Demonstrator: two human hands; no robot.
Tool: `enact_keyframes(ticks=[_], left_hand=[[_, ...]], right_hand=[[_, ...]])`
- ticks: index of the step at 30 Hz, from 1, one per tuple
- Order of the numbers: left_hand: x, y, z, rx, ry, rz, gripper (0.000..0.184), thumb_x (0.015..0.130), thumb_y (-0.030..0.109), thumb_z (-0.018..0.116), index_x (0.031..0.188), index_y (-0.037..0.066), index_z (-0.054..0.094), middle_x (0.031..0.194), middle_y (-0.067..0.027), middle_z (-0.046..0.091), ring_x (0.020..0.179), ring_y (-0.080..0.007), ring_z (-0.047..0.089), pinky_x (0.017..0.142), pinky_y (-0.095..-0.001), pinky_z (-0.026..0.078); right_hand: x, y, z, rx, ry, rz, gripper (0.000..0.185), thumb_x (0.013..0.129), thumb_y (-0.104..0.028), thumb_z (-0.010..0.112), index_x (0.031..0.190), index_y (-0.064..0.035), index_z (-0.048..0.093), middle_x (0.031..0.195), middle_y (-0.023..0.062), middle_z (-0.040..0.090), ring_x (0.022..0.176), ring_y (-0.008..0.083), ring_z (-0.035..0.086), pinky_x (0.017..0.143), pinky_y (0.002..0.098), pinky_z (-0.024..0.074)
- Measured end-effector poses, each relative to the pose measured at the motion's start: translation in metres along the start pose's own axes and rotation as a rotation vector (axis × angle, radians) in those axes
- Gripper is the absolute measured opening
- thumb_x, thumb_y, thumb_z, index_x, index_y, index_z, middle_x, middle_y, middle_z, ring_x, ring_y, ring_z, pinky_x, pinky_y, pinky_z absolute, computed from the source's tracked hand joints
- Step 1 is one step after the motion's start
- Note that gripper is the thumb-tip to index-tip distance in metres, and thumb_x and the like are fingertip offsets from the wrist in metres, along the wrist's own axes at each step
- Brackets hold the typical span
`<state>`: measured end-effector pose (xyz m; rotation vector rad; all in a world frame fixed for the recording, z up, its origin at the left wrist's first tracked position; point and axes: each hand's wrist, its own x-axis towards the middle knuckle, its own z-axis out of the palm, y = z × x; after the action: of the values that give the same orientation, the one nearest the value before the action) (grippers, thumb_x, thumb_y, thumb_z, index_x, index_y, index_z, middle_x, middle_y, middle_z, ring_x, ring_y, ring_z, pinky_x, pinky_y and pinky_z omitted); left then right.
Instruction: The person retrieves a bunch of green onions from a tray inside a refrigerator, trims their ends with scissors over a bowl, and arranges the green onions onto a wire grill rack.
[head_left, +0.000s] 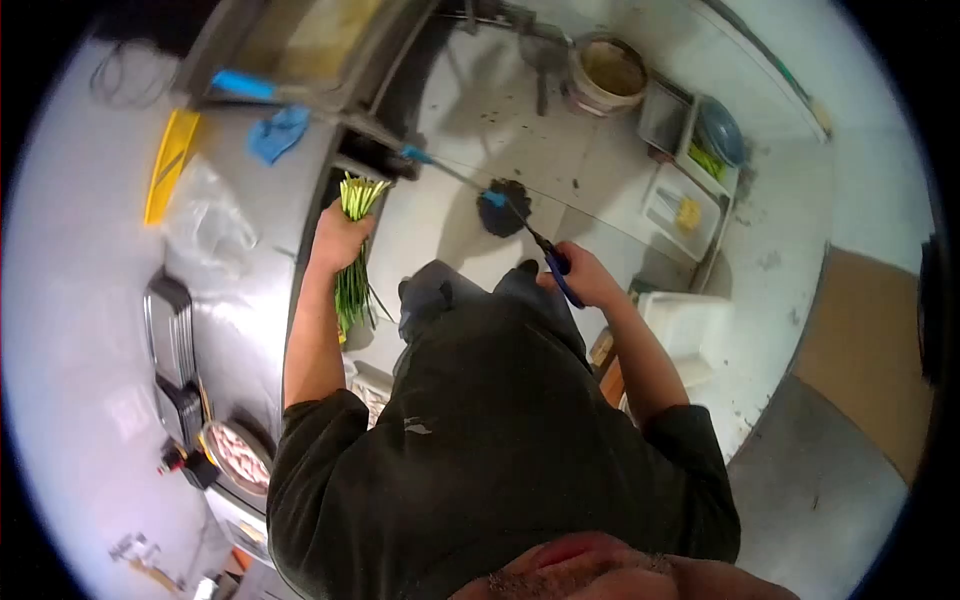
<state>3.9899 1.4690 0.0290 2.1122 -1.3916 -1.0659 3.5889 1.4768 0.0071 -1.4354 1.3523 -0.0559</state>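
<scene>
My left hand [343,238] is wrapped around a bunch of long green stalks [352,292], held beside the edge of the steel counter. Their pale cut ends point up past my fist and the thin green ends hang below it. In my right hand [588,276] is a pair of scissors [562,284] with dark blue handles, out in front of my right side. The dark blades point up and left, away from the stalks. Whether the blades are fully closed is hard to make out.
A mop [506,208] stands on the tiled floor ahead. Along the right wall are a bucket [608,75], crates and a white tub [690,330]. The steel counter [250,300] on my left bears a yellow slicer [172,165], a plastic bag [208,215], a blue cloth [278,134] and a bowl of pale pieces [238,456].
</scene>
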Motion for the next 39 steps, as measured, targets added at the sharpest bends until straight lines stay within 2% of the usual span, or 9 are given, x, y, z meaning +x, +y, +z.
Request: enact_keyframes(ticks=[4, 6, 9, 13, 18, 24, 32, 35, 39], left_hand=[[0.046, 0.073, 0.074, 0.099, -0.119, 0.019, 0.029, 0.074, 0.020, 0.062, 0.091, -0.003, 0.059, 0.072, -0.0187, 0.064, 0.069, -0.0292, 0.064, 0.069, -0.0386, 0.049], [0.064, 0.114, 0.093, 0.169, -0.153, 0.035, 0.031, 0.074, 0.021, 0.061, 0.093, -0.003, 0.059, 0.075, -0.0202, 0.064, 0.074, -0.0326, 0.065, 0.071, -0.0399, 0.050], [0.109, 0.160, 0.136, 0.200, -0.210, 0.071, 0.035, 0.073, 0.024, 0.062, 0.095, -0.003, 0.059, 0.082, -0.0227, 0.065, 0.083, -0.0378, 0.064, 0.075, -0.0422, 0.049], [0.174, 0.221, 0.192, 0.269, -0.228, 0.171, 0.040, 0.072, 0.029, 0.062, 0.098, -0.002, 0.060, 0.095, -0.0267, 0.064, 0.095, -0.0429, 0.060, 0.080, -0.0448, 0.048], [0.273, 0.292, 0.282, 0.418, -0.293, 0.310, 0.041, 0.073, 0.029, 0.065, 0.099, -0.001, 0.056, 0.093, -0.0248, 0.064, 0.093, -0.0420, 0.061, 0.082, -0.0471, 0.049], [0.384, 0.366, 0.354, 0.495, -0.390, 0.246, 0.037, 0.078, 0.029, 0.064, 0.099, 0.000, 0.054, 0.093, -0.0238, 0.065, 0.088, -0.0421, 0.062, 0.079, -0.0488, 0.049], [0.474, 0.393, 0.416, 0.683, -0.416, 0.330, 0.031, 0.082, 0.027, 0.062, 0.096, 0.001, 0.052, 0.090, -0.0202, 0.066, 0.086, -0.0395, 0.064, 0.075, -0.0482, 0.051], [0.500, 0.392, 0.437, 0.738, -0.437, 0.324, 0.028, 0.082, 0.024, 0.061, 0.096, 0.001, 0.052, 0.089, -0.0201, 0.066, 0.085, -0.0394, 0.065, 0.074, -0.0479, 0.052], [0.528, 0.390, 0.469, 0.785, -0.450, 0.278, 0.022, 0.082, 0.019, 0.057, 0.096, 0.002, 0.053, 0.089, -0.0201, 0.066, 0.084, -0.0398, 0.065, 0.074, -0.0479, 0.052]], right_hand=[[-0.025, 0.107, -0.048, 0.177, 0.209, 0.206, 0.066, 0.070, -0.050, 0.077, 0.105, 0.0038, 0.059, 0.091, 0.0173, 0.066, 0.088, 0.0285, 0.064, 0.079, 0.0373, 0.0479], [-0.034, 0.132, -0.065, 0.343, 0.322, 0.242, 0.062, 0.073, -0.048, 0.076, 0.103, 0.0041, 0.059, 0.089, 0.0163, 0.065, 0.085, 0.0266, 0.063, 0.078, 0.0362, 0.0476], [-0.025, 0.154, -0.101, 0.354, 0.394, 0.245, 0.061, 0.074, -0.046, 0.075, 0.105, 0.0042, 0.058, 0.089, 0.0156, 0.064, 0.083, 0.0256, 0.061, 0.078, 0.0365, 0.0474], [0.012, 0.140, -0.172, 0.215, 0.310, 0.234, 0.069, 0.071, -0.050, 0.075, 0.111, 0.0039, 0.057, 0.093, 0.0176, 0.065, 0.088, 0.0285, 0.062, 0.082, 0.0368, 0.0465], [0.102, 0.096, -0.276, 0.118, 0.097, 0.254, 0.083, 0.069, -0.056, 0.075, 0.120, 0.0055, 0.054, 0.106, 0.0237, 0.063, 0.101, 0.0338, 0.061, 0.088, 0.0383, 0.0458], [0.240, 0.117, -0.360, 0.223, 0.024, 0.261, 0.084, 0.067, -0.061, 0.074, 0.113, 0.0066, 0.055, 0.097, 0.0218, 0.063, 0.092, 0.0309, 0.061, 0.082, 0.0380, 0.0461], [0.339, 0.128, -0.434, 0.311, -0.051, 0.299, 0.094, 0.067, -0.071, 0.068, 0.110, 0.0105, 0.055, 0.091, 0.0213, 0.064, 0.085, 0.0284, 0.061, 0.077, 0.0375, 0.0471], [0.378, 0.162, -0.434, 0.337, -0.053, 0.330, 0.073, 0.076, -0.057, 0.068, 0.110, 0.0063, 0.057, 0.094, 0.0177, 0.063, 0.090, 0.0258, 0.060, 0.082, 0.0352, 0.0459], [0.422, 0.192, -0.447, 0.393, -0.153, 0.408, 0.073, 0.076, -0.060, 0.067, 0.105, 0.0074, 0.060, 0.090, 0.0163, 0.063, 0.085, 0.0240, 0.059, 0.078, 0.0338, 0.0457]])
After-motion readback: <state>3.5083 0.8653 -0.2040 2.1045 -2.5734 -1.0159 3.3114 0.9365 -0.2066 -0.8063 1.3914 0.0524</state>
